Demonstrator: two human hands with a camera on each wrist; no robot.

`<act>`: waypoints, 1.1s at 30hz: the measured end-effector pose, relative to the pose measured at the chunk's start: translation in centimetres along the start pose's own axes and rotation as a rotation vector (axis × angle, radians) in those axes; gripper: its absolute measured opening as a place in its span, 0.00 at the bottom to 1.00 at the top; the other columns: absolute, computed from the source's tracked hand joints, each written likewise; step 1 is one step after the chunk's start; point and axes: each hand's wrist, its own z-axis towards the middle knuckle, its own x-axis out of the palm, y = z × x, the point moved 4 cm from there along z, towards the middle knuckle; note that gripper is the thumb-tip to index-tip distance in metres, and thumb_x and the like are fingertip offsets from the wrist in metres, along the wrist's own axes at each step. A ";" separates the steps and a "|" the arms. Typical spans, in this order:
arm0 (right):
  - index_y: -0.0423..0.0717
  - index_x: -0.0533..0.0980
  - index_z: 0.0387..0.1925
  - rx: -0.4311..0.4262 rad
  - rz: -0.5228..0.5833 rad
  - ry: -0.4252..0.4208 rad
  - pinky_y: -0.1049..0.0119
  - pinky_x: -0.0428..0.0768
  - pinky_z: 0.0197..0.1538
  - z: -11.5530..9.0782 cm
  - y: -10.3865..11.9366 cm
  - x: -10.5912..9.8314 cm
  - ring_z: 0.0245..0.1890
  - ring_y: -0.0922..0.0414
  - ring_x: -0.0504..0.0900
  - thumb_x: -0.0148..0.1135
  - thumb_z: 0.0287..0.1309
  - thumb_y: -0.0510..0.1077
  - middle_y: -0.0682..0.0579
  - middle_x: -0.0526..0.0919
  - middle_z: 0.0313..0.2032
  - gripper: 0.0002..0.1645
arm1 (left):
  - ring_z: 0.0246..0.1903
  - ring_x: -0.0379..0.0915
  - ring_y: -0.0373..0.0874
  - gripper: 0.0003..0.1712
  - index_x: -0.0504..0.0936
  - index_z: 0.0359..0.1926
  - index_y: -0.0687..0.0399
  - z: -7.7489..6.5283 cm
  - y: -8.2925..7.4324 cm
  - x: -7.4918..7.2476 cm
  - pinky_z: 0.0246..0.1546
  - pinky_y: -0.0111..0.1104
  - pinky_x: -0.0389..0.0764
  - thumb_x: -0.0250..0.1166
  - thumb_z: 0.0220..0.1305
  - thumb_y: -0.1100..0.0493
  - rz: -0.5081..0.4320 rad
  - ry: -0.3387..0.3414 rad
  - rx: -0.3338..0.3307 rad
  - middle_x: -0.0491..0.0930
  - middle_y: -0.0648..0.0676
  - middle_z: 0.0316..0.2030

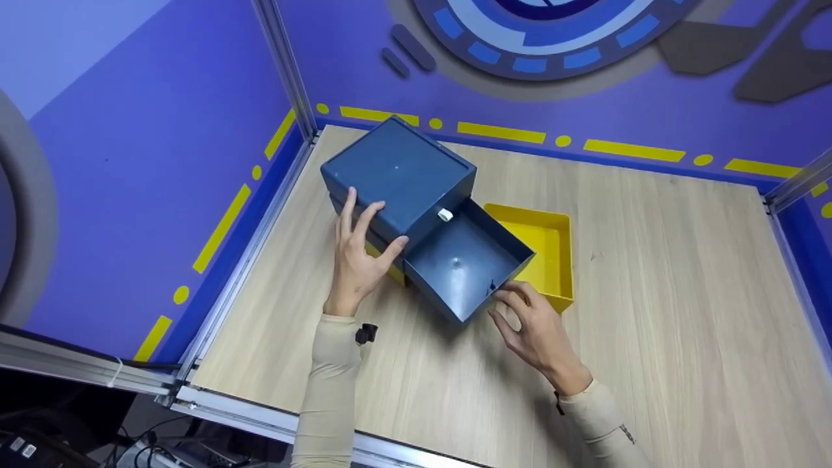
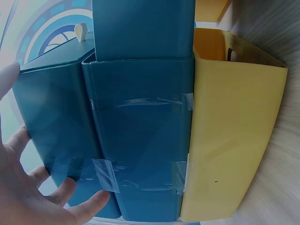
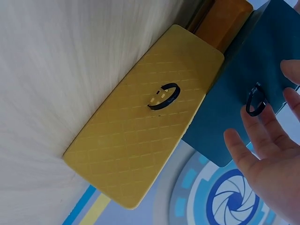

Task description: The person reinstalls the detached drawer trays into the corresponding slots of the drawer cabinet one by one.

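Note:
A dark blue drawer box (image 1: pixel 398 170) with a white tab (image 1: pixel 444 214) tops a taped stack. Below it, a blue drawer (image 1: pixel 448 266) stands pulled well out of its casing (image 2: pixel 140 140). The bottom yellow casing (image 2: pixel 234 140) has its yellow drawer (image 1: pixel 559 250) extended too. My left hand (image 1: pixel 359 257) rests on the top box, fingers spread over its near side and edge. At the blue drawer's front, my right hand (image 1: pixel 534 325) has fingertips hooked at its black pull loop (image 3: pixel 256 99); the thumb stays apart from it.
The stack stands at the back left of a wood-grain table (image 1: pixel 663 312). Purple printed walls (image 1: pixel 195 130) rise behind and left. A metal rail (image 1: pixel 234 413) runs along the front edge. Another black loop (image 3: pixel 165 96) is on the yellow drawer's front.

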 end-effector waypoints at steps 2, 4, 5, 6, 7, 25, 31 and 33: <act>0.45 0.84 0.48 0.009 0.000 0.000 0.56 0.85 0.50 0.0 0.0 0.0 0.47 0.50 0.86 0.80 0.53 0.35 0.47 0.85 0.48 0.20 | 0.84 0.44 0.62 0.38 0.75 0.73 0.36 0.0 0.0 0.0 0.77 0.68 0.57 0.74 0.65 0.37 -0.001 -0.001 0.001 0.46 0.53 0.87; 0.45 0.84 0.48 0.007 -0.007 -0.004 0.55 0.86 0.49 0.1 -0.1 0.1 0.47 0.50 0.87 0.80 0.54 0.35 0.46 0.85 0.48 0.20 | 0.84 0.44 0.62 0.38 0.75 0.73 0.36 0.0 0.0 0.1 0.77 0.67 0.57 0.74 0.65 0.37 -0.001 0.000 0.000 0.46 0.53 0.87; 0.45 0.84 0.48 0.007 -0.009 -0.005 0.56 0.86 0.49 0.2 -0.1 0.2 0.46 0.50 0.87 0.80 0.54 0.35 0.46 0.85 0.49 0.20 | 0.84 0.43 0.62 0.39 0.75 0.73 0.36 0.0 0.0 0.1 0.77 0.67 0.57 0.74 0.65 0.37 0.000 0.000 -0.001 0.45 0.52 0.87; 0.45 0.84 0.49 0.004 -0.015 -0.006 0.56 0.86 0.49 0.2 -0.1 0.2 0.46 0.50 0.87 0.80 0.54 0.36 0.46 0.85 0.49 0.20 | 0.84 0.43 0.62 0.39 0.75 0.73 0.36 0.1 0.0 0.1 0.77 0.67 0.57 0.74 0.64 0.36 0.001 0.001 -0.002 0.45 0.52 0.87; 0.45 0.84 0.49 0.003 -0.022 -0.004 0.56 0.87 0.49 0.2 -0.2 0.3 0.46 0.50 0.87 0.80 0.55 0.36 0.46 0.85 0.49 0.20 | 0.84 0.44 0.62 0.39 0.75 0.73 0.35 0.1 0.0 0.1 0.77 0.67 0.57 0.74 0.64 0.36 0.003 0.001 -0.002 0.45 0.52 0.87; 0.46 0.83 0.50 0.095 0.049 0.061 0.52 0.87 0.53 0.4 -1.1 1.9 0.50 0.47 0.87 0.77 0.60 0.38 0.44 0.83 0.53 0.18 | 0.84 0.46 0.61 0.38 0.76 0.72 0.36 0.1 0.1 0.2 0.77 0.65 0.57 0.74 0.64 0.35 0.026 -0.008 0.006 0.46 0.53 0.87; 0.46 0.83 0.49 0.101 0.057 0.067 0.53 0.87 0.51 1.0 -1.4 2.4 0.49 0.48 0.86 0.76 0.60 0.38 0.44 0.83 0.53 0.16 | 0.84 0.45 0.59 0.38 0.76 0.72 0.36 0.0 0.1 0.2 0.77 0.66 0.57 0.74 0.64 0.35 0.018 -0.005 -0.006 0.45 0.52 0.87; 0.46 0.83 0.49 0.103 0.055 0.065 0.54 0.87 0.50 1.2 -1.5 2.5 0.48 0.49 0.86 0.76 0.60 0.37 0.45 0.83 0.52 0.16 | 0.84 0.45 0.59 0.38 0.75 0.72 0.36 0.0 0.1 0.2 0.77 0.66 0.57 0.74 0.64 0.35 0.011 -0.003 -0.008 0.45 0.51 0.87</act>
